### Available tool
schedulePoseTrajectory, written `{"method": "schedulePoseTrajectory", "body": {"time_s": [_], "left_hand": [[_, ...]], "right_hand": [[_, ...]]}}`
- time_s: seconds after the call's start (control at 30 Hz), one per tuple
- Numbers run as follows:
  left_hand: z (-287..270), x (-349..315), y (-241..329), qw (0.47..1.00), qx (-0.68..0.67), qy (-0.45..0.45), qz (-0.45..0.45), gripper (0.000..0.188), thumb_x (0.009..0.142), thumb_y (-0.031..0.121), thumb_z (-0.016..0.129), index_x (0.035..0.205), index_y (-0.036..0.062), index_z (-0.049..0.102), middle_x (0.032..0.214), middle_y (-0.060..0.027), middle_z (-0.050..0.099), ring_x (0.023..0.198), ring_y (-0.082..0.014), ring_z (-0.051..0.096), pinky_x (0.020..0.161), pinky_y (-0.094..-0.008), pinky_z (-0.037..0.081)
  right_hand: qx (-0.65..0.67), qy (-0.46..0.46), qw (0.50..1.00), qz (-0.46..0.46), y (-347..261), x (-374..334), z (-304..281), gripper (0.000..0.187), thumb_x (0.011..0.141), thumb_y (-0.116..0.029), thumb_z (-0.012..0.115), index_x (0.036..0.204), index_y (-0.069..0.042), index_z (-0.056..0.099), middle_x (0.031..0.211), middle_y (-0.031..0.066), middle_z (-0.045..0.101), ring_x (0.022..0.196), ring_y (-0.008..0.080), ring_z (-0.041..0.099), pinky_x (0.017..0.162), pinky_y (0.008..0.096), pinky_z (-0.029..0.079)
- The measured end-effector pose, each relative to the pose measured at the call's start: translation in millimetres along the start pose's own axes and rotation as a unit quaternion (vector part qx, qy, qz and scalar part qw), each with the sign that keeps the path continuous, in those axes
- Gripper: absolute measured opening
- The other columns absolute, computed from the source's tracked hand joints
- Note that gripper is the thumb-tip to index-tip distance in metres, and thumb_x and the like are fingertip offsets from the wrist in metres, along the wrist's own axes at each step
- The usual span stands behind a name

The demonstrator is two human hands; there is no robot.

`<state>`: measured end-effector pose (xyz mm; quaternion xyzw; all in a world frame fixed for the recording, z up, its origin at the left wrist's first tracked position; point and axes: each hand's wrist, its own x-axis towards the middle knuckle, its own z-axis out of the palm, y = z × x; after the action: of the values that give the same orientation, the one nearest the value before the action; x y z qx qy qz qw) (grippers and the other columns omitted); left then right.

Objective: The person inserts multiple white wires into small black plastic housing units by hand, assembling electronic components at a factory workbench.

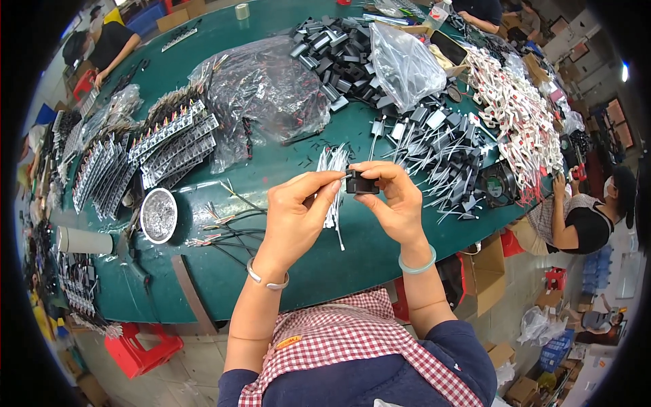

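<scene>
My right hand [397, 203] holds a small black plastic housing [363, 182] between thumb and fingers over the middle of the green table [298, 156]. At the housing's left side, my left hand [298, 209] pinches the end of a thin, pale strip that looks like a cable tie; most of it is hidden by the fingers. Just behind and below the hands lies a bundle of white cable ties [333, 160]. To the right spreads a pile of black housings with white ties [444, 159] threaded through them. Farther back are heaped plain black housings [339, 57].
A clear plastic bag [407, 68] lies by the heap, and white connectors with red wires [519, 115] cover the right side. On the left are circuit board strips [173, 146], a round cup [159, 216] and black cables [234, 237]. A co-worker [583, 220] sits at right.
</scene>
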<state>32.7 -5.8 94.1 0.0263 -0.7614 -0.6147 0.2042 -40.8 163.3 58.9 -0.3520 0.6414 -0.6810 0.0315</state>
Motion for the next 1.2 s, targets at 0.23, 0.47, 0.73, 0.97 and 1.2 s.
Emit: {"method": "schedulePoseTrajectory", "body": {"time_s": [0.23, 0.47, 0.73, 0.97, 1.2], "left_hand": [[-3, -4, 6, 0.999, 0.051, -0.002, 0.008, 0.012, 0.085, 0.001, 0.065, 0.095, -0.0005, 0.071, 0.068, -0.0020, 0.062, 0.055, -0.0032, 0.047, 0.049, -0.0207, 0.034], [-4, -6, 8, 0.997, 0.069, -0.003, 0.020, 0.011, 0.084, 0.001, 0.065, 0.094, 0.0002, 0.071, 0.067, -0.0018, 0.061, 0.053, -0.0037, 0.045, 0.047, -0.0217, 0.033], [-4, -3, 4, 0.990, 0.124, -0.006, 0.063, 0.013, 0.082, 0.000, 0.067, 0.094, 0.0031, 0.072, 0.062, -0.0032, 0.056, 0.050, -0.0070, 0.043, 0.046, -0.0242, 0.032], [-11, 2, 6, 0.957, 0.235, -0.019, 0.167, 0.010, 0.081, 0.002, 0.068, 0.091, 0.0040, 0.071, 0.060, -0.0095, 0.054, 0.048, -0.0123, 0.046, 0.046, -0.0297, 0.035], [-14, 4, -5, 0.987, 0.119, -0.109, -0.004, 0.010, 0.082, 0.008, 0.068, 0.089, 0.0012, 0.067, 0.062, -0.0059, 0.062, 0.047, -0.0152, 0.055, 0.044, -0.0291, 0.041]], "right_hand": [[-0.020, -0.011, 1.000, -0.011, -10, -1, 1, 0.036, 0.079, 0.010, 0.067, 0.110, 0.001, 0.052, 0.116, 0.0172, 0.060, 0.109, 0.0238, 0.060, 0.088, 0.0311, 0.052], [-0.029, -0.013, 0.999, -0.012, -13, -4, -1, 0.040, 0.077, 0.011, 0.068, 0.112, 0.001, 0.051, 0.116, 0.0171, 0.061, 0.108, 0.0233, 0.061, 0.088, 0.0304, 0.052], [-0.024, -0.017, 1.000, -0.008, -12, -1, -3, 0.041, 0.077, 0.011, 0.068, 0.113, 0.002, 0.050, 0.116, 0.0174, 0.060, 0.108, 0.0231, 0.061, 0.087, 0.0306, 0.052], [-0.162, -0.049, 0.985, -0.039, -27, 9, -8, 0.040, 0.071, 0.015, 0.067, 0.107, 0.000, 0.057, 0.112, 0.0144, 0.064, 0.104, 0.0245, 0.063, 0.087, 0.0314, 0.052], [-0.160, -0.100, 0.982, -0.027, -31, 8, -8, 0.037, 0.070, 0.009, 0.071, 0.105, 0.000, 0.062, 0.109, 0.0110, 0.067, 0.102, 0.0259, 0.065, 0.085, 0.0334, 0.053]]}}
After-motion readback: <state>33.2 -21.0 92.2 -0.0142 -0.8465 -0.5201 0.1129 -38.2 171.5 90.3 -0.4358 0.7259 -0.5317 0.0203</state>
